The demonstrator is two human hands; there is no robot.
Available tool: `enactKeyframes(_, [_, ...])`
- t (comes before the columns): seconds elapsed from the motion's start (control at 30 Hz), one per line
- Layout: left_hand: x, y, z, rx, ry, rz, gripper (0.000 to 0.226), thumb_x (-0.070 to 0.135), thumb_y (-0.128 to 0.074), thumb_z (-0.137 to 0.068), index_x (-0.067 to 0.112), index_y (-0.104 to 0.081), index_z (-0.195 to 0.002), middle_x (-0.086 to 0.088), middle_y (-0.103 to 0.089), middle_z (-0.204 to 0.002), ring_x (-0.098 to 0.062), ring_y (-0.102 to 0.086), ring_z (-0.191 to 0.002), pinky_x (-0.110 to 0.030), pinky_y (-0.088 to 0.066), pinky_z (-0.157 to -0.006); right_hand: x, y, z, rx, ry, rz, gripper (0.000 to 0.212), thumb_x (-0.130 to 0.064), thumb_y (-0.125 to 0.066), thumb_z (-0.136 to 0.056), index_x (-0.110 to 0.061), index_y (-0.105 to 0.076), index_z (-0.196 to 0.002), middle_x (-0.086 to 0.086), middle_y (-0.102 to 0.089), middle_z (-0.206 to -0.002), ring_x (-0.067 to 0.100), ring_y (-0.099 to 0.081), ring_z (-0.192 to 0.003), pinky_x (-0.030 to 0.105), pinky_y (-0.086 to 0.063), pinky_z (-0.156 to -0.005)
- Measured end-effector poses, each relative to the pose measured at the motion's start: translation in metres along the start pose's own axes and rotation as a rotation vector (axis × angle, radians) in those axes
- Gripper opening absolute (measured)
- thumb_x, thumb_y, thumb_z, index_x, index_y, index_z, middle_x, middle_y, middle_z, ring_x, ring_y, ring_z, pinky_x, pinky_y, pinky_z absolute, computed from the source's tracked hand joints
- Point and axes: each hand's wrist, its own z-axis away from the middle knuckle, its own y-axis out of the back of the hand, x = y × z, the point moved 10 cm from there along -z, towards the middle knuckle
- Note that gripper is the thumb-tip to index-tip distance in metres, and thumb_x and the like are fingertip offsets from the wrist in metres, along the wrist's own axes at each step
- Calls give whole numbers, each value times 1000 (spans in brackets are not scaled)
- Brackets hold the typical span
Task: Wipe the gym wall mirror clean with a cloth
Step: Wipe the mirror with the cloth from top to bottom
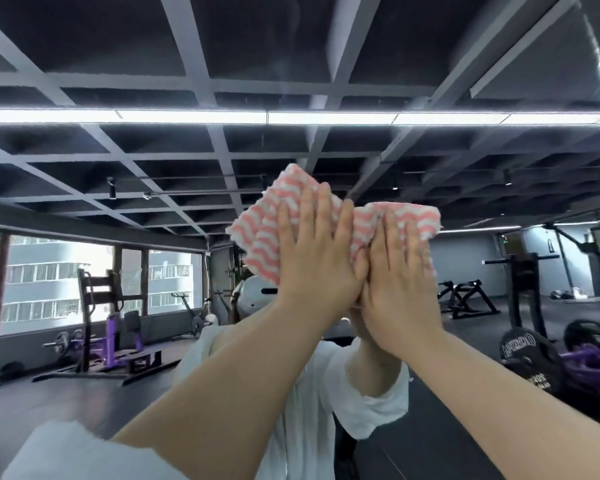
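Head view: you face the mirror [84, 393] with both arms raised and both palms on the cloth [257, 230].
Left hand [317, 258]: your fingers are straight and spread, pressed flat on the cloth's left half; the fingertips point up and stop short of its top edge.
Right hand [400, 271]: your fingers are straight and close together, flat on the cloth's right half; thumb side touches the heel of your left hand.
Cloth: pink and white wavy stripes, bunched between your two hands, held flat against the glass under your fingers.
Cloth edges: the top left corner stands free above your left fingertips; the left edge hangs clear to the left of your left hand; the right corner sticks out beyond your right fingers.
Mirror surface: open glass spreads wide above your fingertips, where the ceiling grid [187, 161] and the light strip [291, 117] are reflected.
Room to the sides: bare glass runs far left of your left fingers and far right of your right fingers.
Below your hands: your own reflection in a white shirt [371, 403].
Mirror edges: cannot tell where they lie.
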Motion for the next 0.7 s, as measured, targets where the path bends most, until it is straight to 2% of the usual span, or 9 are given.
enactKeyframes(0.17, [-18, -2, 26, -11, -81, -60, 72, 48, 5, -83, 29, 0, -152, -6, 11, -160, -27, 16, -145, -64, 25, -99, -29, 0, 24, 15, -36, 33, 66, -34, -31, -90, 5, -37, -142, 26, -30, -151, 46, -26, -139, 60, -24, -111])
enactKeyframes(0.3, [-62, 5, 45, 41, -40, -50, 68, 48, -13, -85, 30, -26, -150, -7, -12, -160, -32, -1, -146, -68, 12, -104, -73, -3, 30, 48, -20, -30, 65, -35, -36, -92, -3, -22, -147, 20, -26, -154, 42, -18, -142, 58, -16, -111])
enactKeyframes(0.37, [-88, 8, 59, 89, -9, -54, 66, 47, -22, -86, 26, -34, -147, -10, -21, -157, -35, -9, -145, -68, 5, -106, -100, -3, 33, 72, -1, -75, 61, -35, -33, -93, -6, -21, -145, 18, -28, -154, 40, -17, -141, 57, -12, -111])
enactKeyframes(0.47, [-124, 11, 83, 131, 63, -84, 63, 44, -26, -87, 25, -35, -147, -11, -23, -157, -34, -9, -143, -61, 11, -107, -138, -4, 41, 70, 36, -122, 59, -38, -29, -95, -12, -16, -147, 15, -27, -155, 40, -19, -141, 58, -10, -113])
enactKeyframes(0.53, [-144, 11, 102, 127, 124, -92, 62, 42, -27, -88, 24, -36, -146, -13, -23, -156, -37, -10, -143, -68, 6, -105, -161, -9, 51, 31, 65, -140, 63, -39, -31, -95, -15, -10, -149, 12, -23, -157, 39, -18, -143, 58, -12, -113])
enactKeyframes(0.6, [-159, 7, 121, 113, 177, -96, 61, 40, -28, -88, 24, -34, -147, -15, -23, -156, -39, -12, -143, -74, -1, -104, -179, -11, 63, 12, 85, -158, 59, -37, -34, -96, -17, -19, -150, 11, -26, -156, 39, -19, -143, 59, -14, -112])
enactKeyframes(0.7, [-181, -1, 154, 89, 266, -74, 58, 38, -26, -90, 27, -28, -147, -17, -22, -156, -43, -12, -142, -75, -2, -101, -204, -13, 82, -23, 156, -188, 55, -35, -37, -96, -18, -32, -149, 10, -27, -156, 39, -19, -144, 56, -11, -115])
